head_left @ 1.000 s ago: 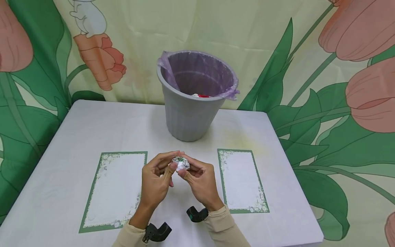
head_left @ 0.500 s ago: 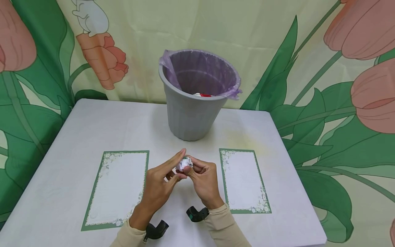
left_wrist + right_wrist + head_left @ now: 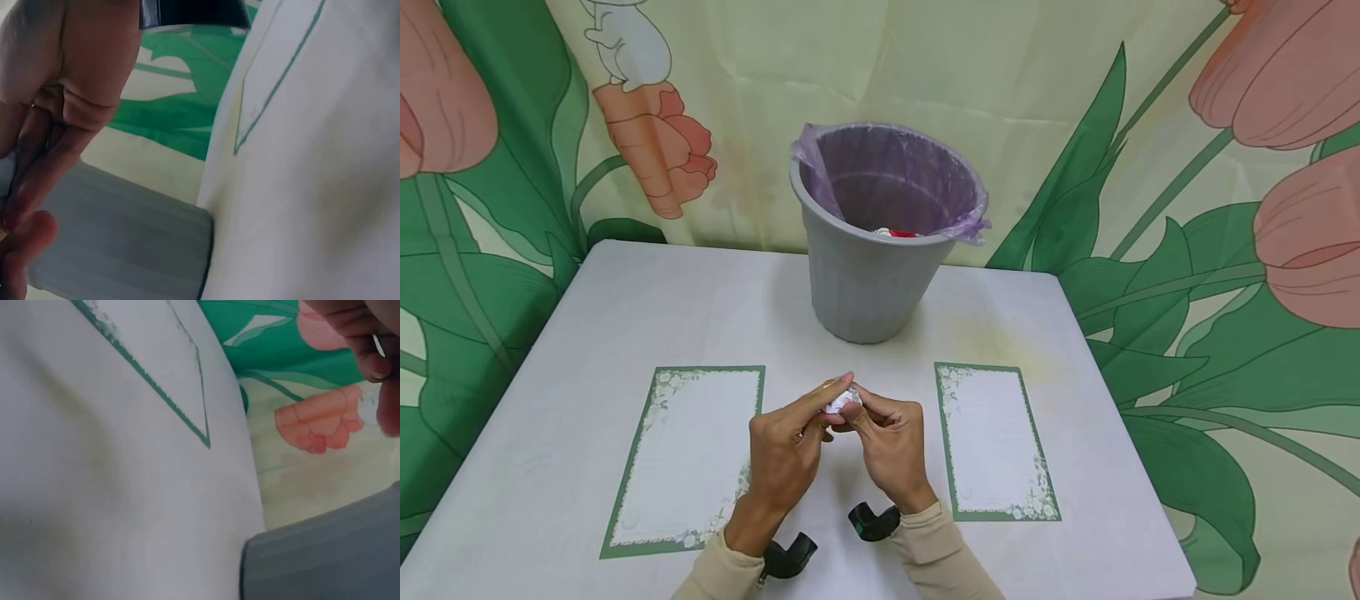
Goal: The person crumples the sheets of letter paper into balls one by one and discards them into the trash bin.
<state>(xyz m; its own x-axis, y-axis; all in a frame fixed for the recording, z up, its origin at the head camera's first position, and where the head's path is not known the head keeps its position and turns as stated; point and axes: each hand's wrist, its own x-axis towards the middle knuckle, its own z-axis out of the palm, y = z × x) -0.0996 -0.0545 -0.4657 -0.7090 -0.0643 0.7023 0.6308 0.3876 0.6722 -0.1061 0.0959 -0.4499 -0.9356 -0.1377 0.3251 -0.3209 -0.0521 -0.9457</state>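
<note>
A small crumpled silvery-white wrapper ball sits between both hands above the middle of the white table. My left hand pinches it from the left, index finger laid over its top. My right hand grips it from the right with curled fingers and thumb. Most of the ball is hidden by the fingers. In the left wrist view only my left fingers show, in the right wrist view only my right fingertips.
A grey bin with a purple liner stands at the table's far middle, red and white scraps inside. Two green-bordered paper sheets lie flat, one to the left and one to the right. A flower-print cloth hangs behind.
The hands have squeezed closer together over the wrapper, which shows smaller now. The left index finger, raised half a second ago, has come down over the ball.
</note>
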